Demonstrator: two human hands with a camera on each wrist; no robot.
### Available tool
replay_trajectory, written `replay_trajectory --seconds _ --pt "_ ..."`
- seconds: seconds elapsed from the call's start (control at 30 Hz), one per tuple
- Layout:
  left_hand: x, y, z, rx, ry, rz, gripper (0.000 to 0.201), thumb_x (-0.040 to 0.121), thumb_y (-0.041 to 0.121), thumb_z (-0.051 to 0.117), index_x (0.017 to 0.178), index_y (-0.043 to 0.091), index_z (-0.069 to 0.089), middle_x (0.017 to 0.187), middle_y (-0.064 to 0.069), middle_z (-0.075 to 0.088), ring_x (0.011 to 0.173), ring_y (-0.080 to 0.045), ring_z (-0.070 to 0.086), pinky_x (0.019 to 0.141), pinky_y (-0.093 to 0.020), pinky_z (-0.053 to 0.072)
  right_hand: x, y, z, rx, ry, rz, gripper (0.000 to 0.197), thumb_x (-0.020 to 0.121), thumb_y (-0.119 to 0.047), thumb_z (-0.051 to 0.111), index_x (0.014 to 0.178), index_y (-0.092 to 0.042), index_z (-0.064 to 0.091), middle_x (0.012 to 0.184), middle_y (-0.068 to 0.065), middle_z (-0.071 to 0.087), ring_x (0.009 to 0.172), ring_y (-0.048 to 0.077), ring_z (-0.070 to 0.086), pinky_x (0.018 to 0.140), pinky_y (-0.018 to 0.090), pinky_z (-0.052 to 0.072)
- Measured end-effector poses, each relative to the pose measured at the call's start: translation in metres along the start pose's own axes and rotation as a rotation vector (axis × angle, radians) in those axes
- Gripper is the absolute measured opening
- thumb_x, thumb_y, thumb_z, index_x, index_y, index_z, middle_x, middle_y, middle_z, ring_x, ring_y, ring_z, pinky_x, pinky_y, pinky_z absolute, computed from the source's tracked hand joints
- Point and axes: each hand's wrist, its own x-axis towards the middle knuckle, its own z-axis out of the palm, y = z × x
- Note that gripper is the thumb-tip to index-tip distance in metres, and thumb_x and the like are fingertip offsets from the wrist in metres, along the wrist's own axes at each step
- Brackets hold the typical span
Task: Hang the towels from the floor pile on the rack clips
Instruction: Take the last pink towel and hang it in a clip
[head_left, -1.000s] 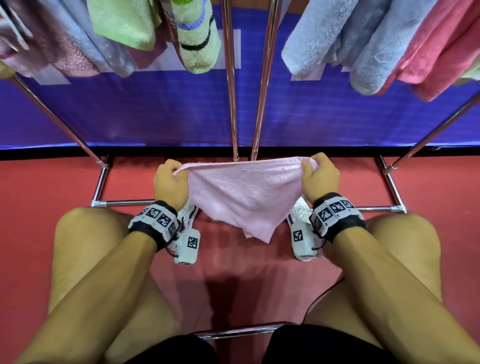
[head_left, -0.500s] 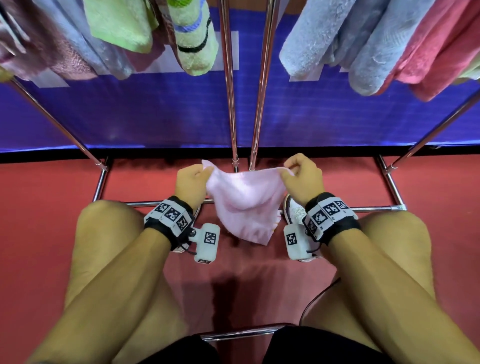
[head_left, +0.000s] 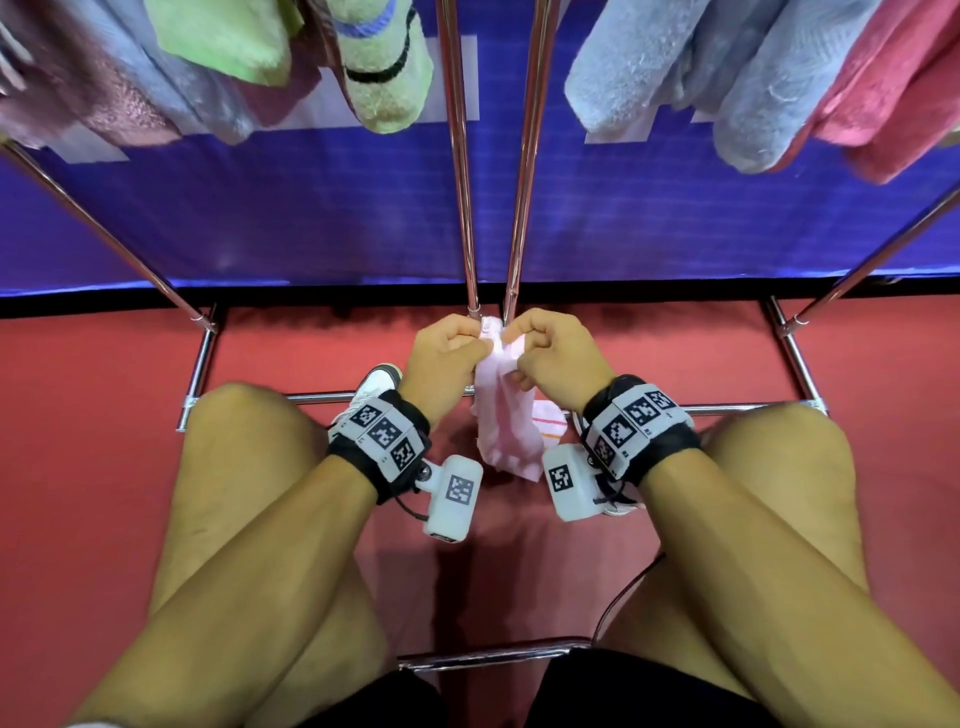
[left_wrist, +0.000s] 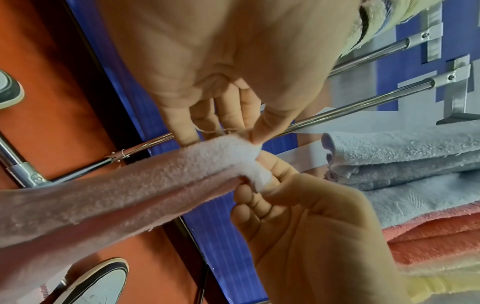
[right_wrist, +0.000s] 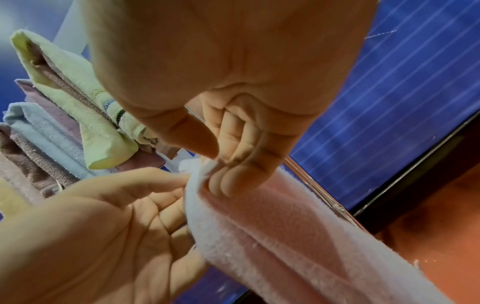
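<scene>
A pale pink towel (head_left: 503, 431) hangs folded and bunched between my knees, just in front of the two chrome rack poles (head_left: 457, 156). My left hand (head_left: 470, 345) and right hand (head_left: 519, 353) meet at its top edge, and both pinch the gathered corners. In the left wrist view my left fingers (left_wrist: 187, 131) press the towel's (left_wrist: 130, 185) end from above while the right hand's fingers (left_wrist: 275, 170) curl under it. The right wrist view has my right fingers (right_wrist: 233, 176) curled round the towel's (right_wrist: 272, 226) edge, thumb against it. No clip shows in the head view.
Green (head_left: 384, 67), blue-grey (head_left: 649, 67) and red-pink (head_left: 893, 88) towels hang from the rack above. A striped towel (head_left: 550, 418) lies on the red floor by my right shoe. The rack's base bar (head_left: 322, 397) runs across under my hands. A blue panel (head_left: 311, 208) stands behind.
My hands have come together from wide apart. The pink towel, stretched flat between them a second ago, is now folded in half and hangs narrow.
</scene>
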Motion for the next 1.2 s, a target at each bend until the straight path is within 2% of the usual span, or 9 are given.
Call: replay_trajectory --seconds 0.07,0.17,0.27,0.37,0.57,0.7,0.83,1.1,1.2 --pt "-0.002 0.0 -0.002 -0.012 -0.006 0.017 0.014 0.077 0.015 0.07 0.091 0.014 0.071 0.09 -0.023 0.071 0.083 -0.029 0.064 0.084 -0.061 0.052 0.001 0.004 0.002 -0.021 -0.008 -0.054 0.042 0.062 -0.003 0.043 0.076 -0.035 0.067 0.049 -0.014 0.048 0.055 0.023 0.051 0.069 0.055 0.057" --pt "-0.003 -0.002 -0.004 -0.014 0.003 0.052 0.006 0.087 0.013 0.069 0.091 0.009 0.072 0.09 -0.024 0.07 0.082 -0.03 0.063 0.083 -0.067 0.049 0.001 0.007 0.003 -0.016 0.0 -0.065 0.038 0.071 -0.001 0.048 0.076 -0.033 0.068 0.052 -0.021 0.056 0.057 0.017 0.054 0.069 0.055 0.057" --pt "-0.002 -0.003 -0.004 0.003 0.026 0.05 0.008 0.084 0.021 0.071 0.078 0.015 0.072 0.081 -0.022 0.065 0.077 -0.03 0.058 0.076 -0.073 0.047 0.0 0.005 0.003 0.014 0.0 -0.023 0.019 0.075 -0.009 0.069 0.074 -0.028 0.071 0.064 -0.006 0.071 0.067 0.023 0.069 0.074 0.05 0.059" --pt "-0.003 -0.001 -0.005 0.057 0.062 0.06 0.009 0.076 0.03 0.071 0.073 0.021 0.071 0.081 -0.027 0.069 0.072 -0.032 0.062 0.075 -0.068 0.051 -0.001 0.001 0.003 0.078 -0.016 -0.009 0.012 0.08 -0.007 0.075 0.074 -0.016 0.07 0.063 0.01 0.071 0.062 0.02 0.069 0.062 0.035 0.058" --pt "-0.002 -0.005 -0.008 0.128 -0.002 0.097 0.01 0.09 0.017 0.067 0.083 0.017 0.074 0.083 -0.019 0.074 0.075 -0.027 0.068 0.079 -0.061 0.055 -0.002 0.001 0.005 0.079 -0.025 -0.008 0.011 0.085 -0.011 0.073 0.076 -0.013 0.069 0.068 0.014 0.071 0.059 0.015 0.067 0.054 0.023 0.051" --pt "-0.003 -0.008 -0.005 0.109 -0.079 0.062 0.019 0.095 0.019 0.058 0.099 0.01 0.075 0.097 -0.028 0.071 0.096 -0.044 0.069 0.086 -0.06 0.055 0.001 0.005 0.004 0.033 0.014 -0.027 0.013 0.086 -0.016 0.071 0.073 -0.018 0.069 0.067 0.004 0.072 0.06 0.013 0.067 0.057 0.022 0.049" --pt "-0.003 -0.007 -0.002 0.092 -0.099 0.081 0.026 0.091 0.03 0.056 0.097 0.012 0.075 0.099 -0.033 0.067 0.096 -0.051 0.065 0.088 -0.064 0.052 0.003 0.008 0.003 0.004 0.038 -0.034 0.016 0.086 -0.019 0.071 0.07 -0.021 0.067 0.066 0.001 0.072 0.063 0.017 0.069 0.062 0.025 0.05" --pt "0.008 -0.026 -0.006 0.205 -0.172 0.106 0.036 0.091 0.032 0.051 0.094 -0.003 0.063 0.092 -0.036 0.061 0.079 -0.033 0.061 0.082 -0.07 0.048 0.001 0.01 0.003 0.016 0.04 -0.03 0.02 0.086 -0.017 0.07 0.068 -0.023 0.066 0.065 0.002 0.072 0.061 0.016 0.069 0.062 0.018 0.046" --pt "0.0 -0.013 -0.005 0.231 -0.179 0.123 0.028 0.093 0.029 0.058 0.095 0.005 0.071 0.082 -0.03 0.064 0.07 -0.025 0.056 0.073 -0.051 0.056 0.0 0.009 0.003 0.028 0.042 -0.039 0.019 0.086 -0.019 0.071 0.069 -0.024 0.067 0.064 0.002 0.072 0.06 0.012 0.068 0.061 0.017 0.046"
